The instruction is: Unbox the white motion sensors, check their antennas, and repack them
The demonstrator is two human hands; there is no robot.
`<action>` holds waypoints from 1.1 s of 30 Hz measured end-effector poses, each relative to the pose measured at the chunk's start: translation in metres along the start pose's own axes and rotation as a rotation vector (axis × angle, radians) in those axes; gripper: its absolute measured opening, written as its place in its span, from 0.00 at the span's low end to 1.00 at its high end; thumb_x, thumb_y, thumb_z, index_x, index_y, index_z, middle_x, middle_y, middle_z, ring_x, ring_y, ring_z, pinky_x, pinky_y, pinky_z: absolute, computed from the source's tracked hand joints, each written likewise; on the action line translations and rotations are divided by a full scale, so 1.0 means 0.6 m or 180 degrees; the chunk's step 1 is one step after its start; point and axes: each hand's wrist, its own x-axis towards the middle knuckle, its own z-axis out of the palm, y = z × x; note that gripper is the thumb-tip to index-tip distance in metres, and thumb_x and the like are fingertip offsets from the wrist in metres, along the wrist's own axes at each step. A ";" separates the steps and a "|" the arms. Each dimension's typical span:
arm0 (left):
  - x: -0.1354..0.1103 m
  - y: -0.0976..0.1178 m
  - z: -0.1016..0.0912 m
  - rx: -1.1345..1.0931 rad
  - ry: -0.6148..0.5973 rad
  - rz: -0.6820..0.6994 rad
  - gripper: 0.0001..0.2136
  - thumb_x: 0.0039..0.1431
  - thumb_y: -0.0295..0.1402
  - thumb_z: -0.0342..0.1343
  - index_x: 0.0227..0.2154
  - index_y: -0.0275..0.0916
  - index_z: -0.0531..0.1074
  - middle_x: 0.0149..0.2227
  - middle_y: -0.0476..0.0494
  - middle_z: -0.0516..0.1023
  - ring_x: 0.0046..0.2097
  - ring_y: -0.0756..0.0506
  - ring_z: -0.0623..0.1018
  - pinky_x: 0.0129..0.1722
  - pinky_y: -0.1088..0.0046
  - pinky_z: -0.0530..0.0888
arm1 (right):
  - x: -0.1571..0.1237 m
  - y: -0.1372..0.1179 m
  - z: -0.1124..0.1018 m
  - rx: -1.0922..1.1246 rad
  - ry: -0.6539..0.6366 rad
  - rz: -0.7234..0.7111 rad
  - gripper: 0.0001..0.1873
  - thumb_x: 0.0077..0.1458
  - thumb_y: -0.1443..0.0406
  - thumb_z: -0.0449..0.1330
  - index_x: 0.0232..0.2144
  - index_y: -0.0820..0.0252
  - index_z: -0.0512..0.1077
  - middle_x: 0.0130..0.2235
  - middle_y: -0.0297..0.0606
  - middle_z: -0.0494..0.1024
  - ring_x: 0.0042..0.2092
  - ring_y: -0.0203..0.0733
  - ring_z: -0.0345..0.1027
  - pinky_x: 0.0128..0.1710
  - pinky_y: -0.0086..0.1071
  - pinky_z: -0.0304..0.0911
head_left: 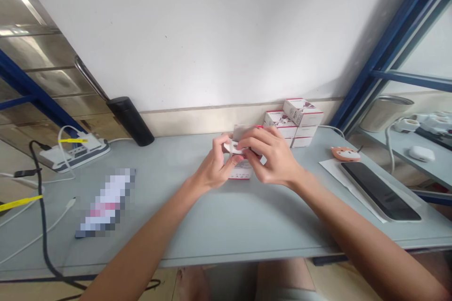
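Note:
A small white cardboard box [240, 172] with red trim stands on the grey table in front of me, its top end open with a flap raised. From the left side, my left hand [219, 162] grips the box near its top, the fingers closed around it. My right hand [271, 154] is closed at the opening from the other side, curled fingers and thumb on the box's upper edge. Between the fingertips shows a whitish piece [231, 147]; whether it is a flap or something inside I cannot tell. The hands cover most of the upper box.
Several similar boxes [296, 124] are stacked by the wall. To the right lie a phone [381, 190], white paper [332, 169] and an orange animal-shaped item [345, 154]. On the left are a black bottle [130, 121], a power strip [79, 153], cables and a blurred-out object [106, 204].

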 end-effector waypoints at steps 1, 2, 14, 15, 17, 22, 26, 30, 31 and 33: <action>0.001 0.001 -0.001 0.0035 -0.0020 0.0017 0.13 0.76 0.41 0.51 0.51 0.48 0.51 0.49 0.44 0.65 0.38 0.49 0.71 0.38 0.68 0.72 | 0.000 0.000 -0.002 -0.0060 -0.0049 0.0019 0.11 0.59 0.74 0.57 0.40 0.55 0.74 0.39 0.36 0.81 0.40 0.45 0.72 0.41 0.42 0.57; 0.001 0.001 -0.002 0.0111 -0.0031 0.0026 0.12 0.76 0.41 0.50 0.52 0.48 0.52 0.48 0.44 0.65 0.39 0.48 0.71 0.38 0.67 0.72 | 0.000 0.001 -0.004 -0.0108 -0.0087 0.0046 0.10 0.58 0.74 0.58 0.39 0.56 0.74 0.38 0.36 0.81 0.39 0.45 0.70 0.41 0.42 0.56; -0.001 -0.007 -0.012 0.0525 0.0031 -0.0069 0.09 0.77 0.41 0.46 0.50 0.44 0.65 0.41 0.44 0.68 0.43 0.42 0.69 0.40 0.63 0.70 | 0.001 -0.001 0.000 0.0300 -0.0447 0.0398 0.12 0.60 0.73 0.59 0.42 0.52 0.77 0.43 0.34 0.82 0.45 0.47 0.67 0.47 0.43 0.57; -0.001 -0.008 -0.011 0.0503 0.0029 -0.0040 0.08 0.77 0.40 0.46 0.51 0.44 0.64 0.41 0.44 0.68 0.43 0.42 0.69 0.39 0.64 0.70 | 0.002 0.000 -0.001 0.0401 -0.0371 0.0493 0.12 0.60 0.73 0.59 0.40 0.52 0.77 0.42 0.34 0.82 0.44 0.46 0.67 0.46 0.43 0.57; -0.001 -0.009 -0.009 0.0450 0.0040 0.0007 0.09 0.77 0.40 0.47 0.53 0.45 0.62 0.41 0.45 0.68 0.41 0.43 0.68 0.38 0.65 0.70 | 0.002 0.003 -0.001 0.0596 -0.0190 0.0730 0.12 0.60 0.73 0.58 0.38 0.52 0.77 0.40 0.34 0.81 0.42 0.45 0.68 0.46 0.43 0.58; 0.000 -0.010 -0.005 0.0295 0.0036 0.0076 0.13 0.76 0.40 0.48 0.57 0.47 0.56 0.44 0.45 0.66 0.40 0.45 0.70 0.38 0.65 0.71 | 0.002 0.014 0.002 0.0774 -0.0030 0.1004 0.09 0.63 0.70 0.58 0.38 0.54 0.76 0.38 0.35 0.80 0.37 0.43 0.69 0.43 0.42 0.63; -0.001 -0.011 -0.004 0.0259 0.0075 0.0108 0.10 0.76 0.39 0.48 0.53 0.47 0.55 0.42 0.46 0.63 0.39 0.45 0.68 0.37 0.66 0.70 | 0.000 0.018 -0.001 0.0481 -0.0205 0.0615 0.13 0.62 0.72 0.57 0.40 0.53 0.79 0.41 0.36 0.83 0.39 0.45 0.68 0.43 0.43 0.62; -0.003 -0.014 -0.005 0.0292 0.0138 0.0091 0.08 0.75 0.40 0.48 0.51 0.47 0.56 0.40 0.47 0.62 0.39 0.45 0.66 0.36 0.65 0.68 | 0.000 0.015 -0.008 0.0364 -0.0597 0.0432 0.18 0.63 0.72 0.56 0.46 0.50 0.81 0.49 0.36 0.83 0.45 0.48 0.67 0.45 0.46 0.60; -0.004 -0.014 -0.006 0.0300 0.0145 0.0069 0.08 0.75 0.39 0.48 0.50 0.46 0.57 0.40 0.47 0.62 0.39 0.45 0.66 0.36 0.65 0.67 | 0.000 0.013 -0.009 0.0323 -0.0683 0.0402 0.18 0.64 0.72 0.56 0.48 0.49 0.81 0.51 0.36 0.82 0.46 0.48 0.66 0.46 0.46 0.60; -0.005 -0.015 -0.007 0.0310 0.0162 0.0022 0.07 0.76 0.40 0.48 0.49 0.46 0.58 0.41 0.46 0.62 0.38 0.45 0.66 0.36 0.65 0.66 | 0.000 0.009 -0.010 0.0225 -0.0795 0.0344 0.19 0.65 0.71 0.55 0.50 0.48 0.81 0.53 0.36 0.80 0.47 0.49 0.64 0.46 0.47 0.59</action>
